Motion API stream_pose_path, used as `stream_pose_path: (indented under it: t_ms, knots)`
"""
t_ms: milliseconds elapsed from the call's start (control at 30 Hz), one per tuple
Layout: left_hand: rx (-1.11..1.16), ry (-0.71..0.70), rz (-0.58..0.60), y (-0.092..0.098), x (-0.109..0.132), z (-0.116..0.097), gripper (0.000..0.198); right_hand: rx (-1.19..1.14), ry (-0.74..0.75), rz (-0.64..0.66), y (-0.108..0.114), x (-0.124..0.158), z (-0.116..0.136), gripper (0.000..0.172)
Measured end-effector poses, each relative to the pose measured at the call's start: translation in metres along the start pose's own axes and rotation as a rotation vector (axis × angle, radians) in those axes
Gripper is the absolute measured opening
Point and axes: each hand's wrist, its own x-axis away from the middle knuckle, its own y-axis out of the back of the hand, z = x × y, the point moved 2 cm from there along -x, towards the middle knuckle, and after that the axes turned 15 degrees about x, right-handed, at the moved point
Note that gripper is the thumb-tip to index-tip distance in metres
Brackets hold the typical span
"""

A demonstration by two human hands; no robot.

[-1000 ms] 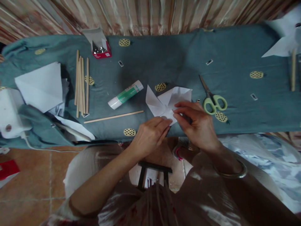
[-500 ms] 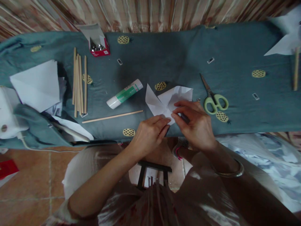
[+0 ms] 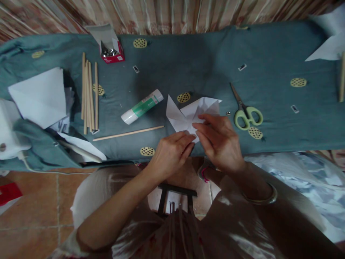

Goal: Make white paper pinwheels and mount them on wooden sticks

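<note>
A white paper pinwheel (image 3: 176, 119) with folded blades lies near the front edge of the cloth-covered table. My left hand (image 3: 174, 149) pinches its near edge, thumb below and fingers on top. Over its right part is my right hand (image 3: 219, 138), fingers bent and closed in on the folds near the middle; whether something small sits between the fingertips is hidden. A glue stick (image 3: 142, 107) and a thin wooden stick (image 3: 128, 133) lie to the left. On the right are green-handled scissors (image 3: 246, 113) and a tiny shiny metal piece (image 3: 228, 113).
Several thick wooden sticks (image 3: 90, 95) lie at the left beside a stack of white paper (image 3: 39, 97). Behind them stands an open red box (image 3: 113, 57) of small metal pieces. A white device (image 3: 12, 129) with a cord is at the far left, and more folded paper (image 3: 327, 48) at the far right.
My right hand's fingertips have shifted slightly left over the pinwheel's middle. My left hand keeps its pinch. The view has shifted slightly.
</note>
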Motion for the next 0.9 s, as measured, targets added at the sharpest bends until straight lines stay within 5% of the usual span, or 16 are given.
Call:
stream_pose_path:
  t_ms: [467,900]
  knots:
    - [-0.063,-0.030,0.021,0.000,0.001,-0.001,0.019,0.237,0.122,-0.109,-0.017,0.007,0.011,0.027]
    - [-0.171,-0.055,0.059,-0.002,0.003,-0.004,0.020,0.159,0.125,-0.109,-0.026,0.009,0.017,0.038]
